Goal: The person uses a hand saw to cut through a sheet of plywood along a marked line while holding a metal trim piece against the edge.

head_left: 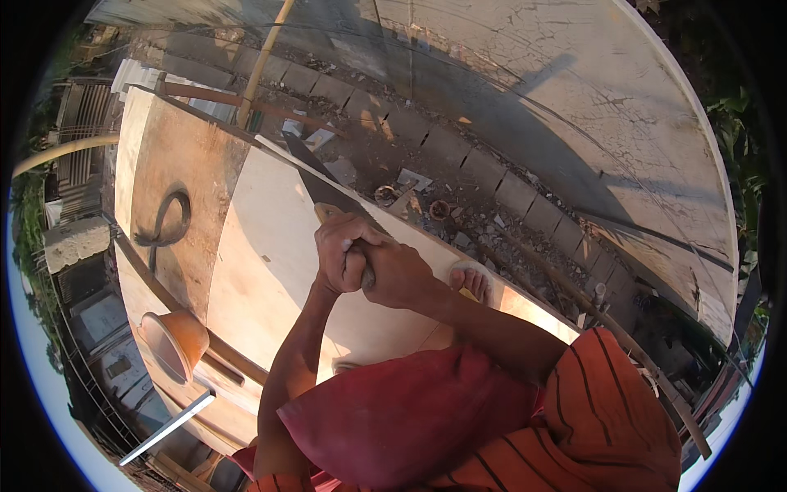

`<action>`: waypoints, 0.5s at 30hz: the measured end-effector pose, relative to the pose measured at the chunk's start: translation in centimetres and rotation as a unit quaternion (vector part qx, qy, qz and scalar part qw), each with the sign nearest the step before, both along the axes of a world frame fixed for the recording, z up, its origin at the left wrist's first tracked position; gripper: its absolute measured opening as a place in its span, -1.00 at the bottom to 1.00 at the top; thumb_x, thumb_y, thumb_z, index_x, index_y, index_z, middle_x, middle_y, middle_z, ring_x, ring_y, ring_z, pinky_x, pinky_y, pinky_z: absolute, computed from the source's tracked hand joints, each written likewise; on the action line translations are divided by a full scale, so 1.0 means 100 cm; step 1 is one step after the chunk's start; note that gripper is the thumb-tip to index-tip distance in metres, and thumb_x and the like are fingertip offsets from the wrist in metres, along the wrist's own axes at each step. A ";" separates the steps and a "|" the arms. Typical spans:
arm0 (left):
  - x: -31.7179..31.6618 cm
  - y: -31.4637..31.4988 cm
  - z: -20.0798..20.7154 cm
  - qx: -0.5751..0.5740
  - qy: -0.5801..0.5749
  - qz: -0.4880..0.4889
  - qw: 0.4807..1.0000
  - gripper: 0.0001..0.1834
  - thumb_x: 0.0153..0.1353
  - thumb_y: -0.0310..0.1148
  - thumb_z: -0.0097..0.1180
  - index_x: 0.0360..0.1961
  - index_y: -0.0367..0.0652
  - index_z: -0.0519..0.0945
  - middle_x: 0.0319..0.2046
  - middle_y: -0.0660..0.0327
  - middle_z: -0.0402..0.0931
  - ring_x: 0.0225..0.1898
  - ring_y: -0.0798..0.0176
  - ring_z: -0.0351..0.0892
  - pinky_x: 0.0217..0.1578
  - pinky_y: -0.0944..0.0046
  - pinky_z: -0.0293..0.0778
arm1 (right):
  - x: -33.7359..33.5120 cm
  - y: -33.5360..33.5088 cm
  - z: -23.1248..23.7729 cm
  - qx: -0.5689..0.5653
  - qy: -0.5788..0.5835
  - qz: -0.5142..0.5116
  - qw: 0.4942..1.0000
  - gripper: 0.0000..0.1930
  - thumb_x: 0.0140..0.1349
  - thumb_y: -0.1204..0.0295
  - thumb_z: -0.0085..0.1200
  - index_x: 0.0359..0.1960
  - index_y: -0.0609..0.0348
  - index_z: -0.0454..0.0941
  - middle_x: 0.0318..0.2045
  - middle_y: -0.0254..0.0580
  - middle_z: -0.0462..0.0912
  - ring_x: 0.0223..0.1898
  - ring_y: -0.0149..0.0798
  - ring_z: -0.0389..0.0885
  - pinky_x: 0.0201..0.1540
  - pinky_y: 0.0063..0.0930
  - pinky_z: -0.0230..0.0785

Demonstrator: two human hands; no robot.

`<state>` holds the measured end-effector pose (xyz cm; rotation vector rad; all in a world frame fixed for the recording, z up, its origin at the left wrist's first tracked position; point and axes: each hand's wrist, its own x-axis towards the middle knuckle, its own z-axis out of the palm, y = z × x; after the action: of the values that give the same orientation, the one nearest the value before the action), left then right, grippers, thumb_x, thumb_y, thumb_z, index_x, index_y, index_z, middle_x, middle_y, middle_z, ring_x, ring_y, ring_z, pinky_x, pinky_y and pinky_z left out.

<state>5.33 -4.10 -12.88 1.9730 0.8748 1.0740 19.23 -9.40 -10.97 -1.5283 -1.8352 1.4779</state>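
Both my hands are closed around the wooden handle of a hand saw (318, 188). My left hand (343, 248) wraps the handle nearer the blade, and my right hand (399, 274) grips beside it, the two touching. The dark blade points away to the upper left, over the far edge of a pale plywood board (279, 238). Whether its teeth are in the wood, I cannot tell. A foot (470, 281) rests on the board just right of my right hand.
An orange bucket (193, 334) lies tipped at the left, with a metal bar (168, 427) below it. A looped dark hose (187, 216) lies on a stained board. Beyond the edge are a rubble-strewn gap, a grey wall (607, 107) and a bamboo pole (266, 61).
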 end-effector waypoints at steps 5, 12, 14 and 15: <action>0.032 -0.048 0.046 -0.045 0.045 0.005 0.998 -0.81 -0.36 -0.37 -0.06 -0.61 -0.09 0.54 -0.67 0.20 0.49 -0.63 0.08 0.44 -0.51 0.15 0.32 | 0.044 -0.042 0.041 -0.009 -0.002 0.029 1.000 -0.63 -0.11 0.36 0.23 -0.21 0.18 0.53 -0.25 0.12 0.63 -0.19 0.20 0.62 -0.15 0.06 0.45; 0.038 -0.043 0.028 -0.031 0.004 0.010 0.999 -0.82 -0.38 -0.37 -0.05 -0.63 -0.08 0.54 -0.69 0.22 0.48 -0.65 0.09 0.43 -0.54 0.18 0.33 | 0.043 -0.041 0.036 -0.020 0.004 0.006 1.000 -0.64 -0.04 0.42 0.15 -0.13 0.21 0.53 -0.25 0.13 0.64 -0.19 0.19 0.63 -0.15 -0.01 0.48; 0.003 -0.009 0.008 -0.035 -0.025 0.002 0.999 -0.83 -0.37 -0.36 -0.07 -0.65 -0.12 0.53 -0.71 0.19 0.47 -0.67 0.05 0.41 -0.55 0.17 0.32 | 0.004 -0.008 0.013 -0.003 0.015 -0.006 1.000 -0.63 -0.06 0.43 0.17 -0.14 0.20 0.53 -0.40 0.11 0.65 -0.30 0.22 0.64 -0.23 0.01 0.49; -0.002 -0.005 0.007 -0.075 -0.077 -0.006 0.994 -0.83 -0.36 -0.37 -0.07 -0.66 -0.13 0.52 -0.72 0.17 0.46 -0.68 0.04 0.40 -0.55 0.16 0.32 | -0.010 -0.004 0.010 0.003 -0.009 -0.011 1.000 -0.65 -0.04 0.45 0.15 -0.14 0.20 0.53 -0.47 0.09 0.65 -0.38 0.22 0.64 -0.28 0.00 0.50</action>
<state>5.14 -4.65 -12.14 1.7454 0.8334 1.1053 18.25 -9.82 -9.94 -1.5587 -1.8269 1.4509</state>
